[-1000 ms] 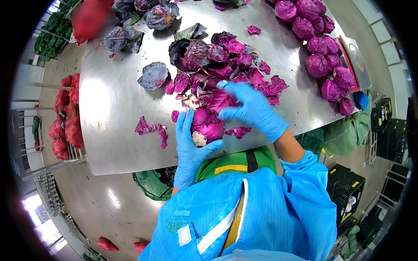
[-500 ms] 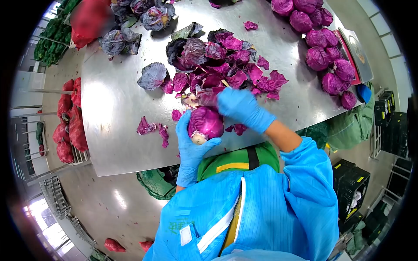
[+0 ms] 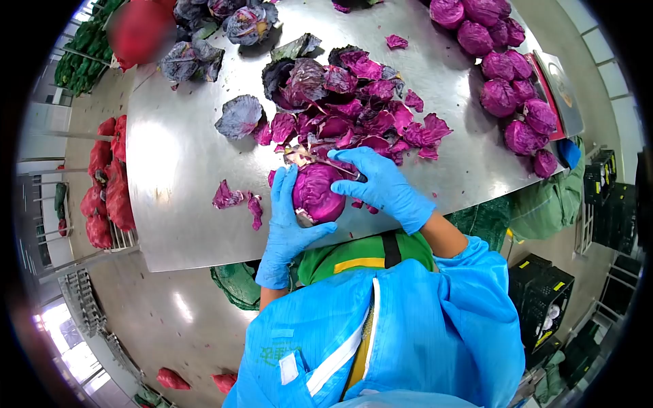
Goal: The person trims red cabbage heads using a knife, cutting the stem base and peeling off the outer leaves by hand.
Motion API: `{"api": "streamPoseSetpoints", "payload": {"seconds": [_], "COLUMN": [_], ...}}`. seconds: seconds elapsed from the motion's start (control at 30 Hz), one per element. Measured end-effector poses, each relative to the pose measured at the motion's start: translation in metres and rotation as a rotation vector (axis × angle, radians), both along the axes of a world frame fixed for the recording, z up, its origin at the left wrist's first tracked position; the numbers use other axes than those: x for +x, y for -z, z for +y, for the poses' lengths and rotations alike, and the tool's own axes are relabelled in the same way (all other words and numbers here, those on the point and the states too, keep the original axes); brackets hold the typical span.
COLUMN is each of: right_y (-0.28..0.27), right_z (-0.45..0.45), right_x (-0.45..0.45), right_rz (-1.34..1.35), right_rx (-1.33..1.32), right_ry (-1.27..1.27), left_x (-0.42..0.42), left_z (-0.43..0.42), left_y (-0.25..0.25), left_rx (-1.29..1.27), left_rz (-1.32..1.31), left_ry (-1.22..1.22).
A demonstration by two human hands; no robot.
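A round, glossy purple cabbage (image 3: pixel 318 193) rests at the front of the metal table, its pale stem end toward my body. My left hand (image 3: pixel 286 221), in a blue glove, is wrapped round its left and lower side. On its upper right is my gloved right hand (image 3: pixel 381 185), with fingers closed round a small knife (image 3: pixel 340 166); the thin blade lies across the top of the cabbage, and its handle is mostly hidden. Just beyond the hands is a heap of loose purple leaves (image 3: pixel 371 112). Smaller leaf scraps (image 3: pixel 226 196) lie left of the cabbage.
Peeled cabbages (image 3: pixel 498 97) are piled along the right of the metal table (image 3: pixel 183 224), beside a red-edged tray (image 3: pixel 544 95). Dark untrimmed cabbages (image 3: pixel 250 26) sit at the back left. Red sacks (image 3: pixel 117 187) stand left of the table, black crates (image 3: pixel 544 299) at the lower right.
My right hand has come back from the leaf heap to the cabbage, and the knife now shows. The outer leaf seen in my right hand earlier is off the cabbage.
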State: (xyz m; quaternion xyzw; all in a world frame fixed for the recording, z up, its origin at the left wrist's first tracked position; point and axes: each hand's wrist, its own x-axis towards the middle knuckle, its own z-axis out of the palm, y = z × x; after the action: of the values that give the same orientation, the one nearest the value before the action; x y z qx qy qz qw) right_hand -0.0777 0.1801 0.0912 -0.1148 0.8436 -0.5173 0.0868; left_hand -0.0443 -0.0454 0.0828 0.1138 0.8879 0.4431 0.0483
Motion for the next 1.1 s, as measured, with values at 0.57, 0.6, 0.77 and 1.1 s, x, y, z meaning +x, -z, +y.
{"api": "streamPoseSetpoints", "payload": {"seconds": [0.57,0.6,0.77,1.1], "right_y": [0.047,0.038,0.033,0.062], "right_z": [-0.021,-0.025,-0.042,-0.018], "right_x": [0.004,0.004,0.009,0.007], "right_rz": [-0.142,-0.124,-0.177,0.275], "right_rx": [-0.178,-0.169,-0.119,0.539], "right_ry": [0.211,0.160,0.080,-0.125], "left_x": [0.023,0.023,0.023,0.025], "left_z": [-0.034,-0.026,-0.003,-0.001], "left_y": [0.044,0.041,0.035,0.027], "left_rx": [0.673,0.547,0.192,0.465], "left_rz": [-0.242,-0.125,0.147,-0.160], "left_ry": [-0.378,-0.358,-0.228,-0.367]}}
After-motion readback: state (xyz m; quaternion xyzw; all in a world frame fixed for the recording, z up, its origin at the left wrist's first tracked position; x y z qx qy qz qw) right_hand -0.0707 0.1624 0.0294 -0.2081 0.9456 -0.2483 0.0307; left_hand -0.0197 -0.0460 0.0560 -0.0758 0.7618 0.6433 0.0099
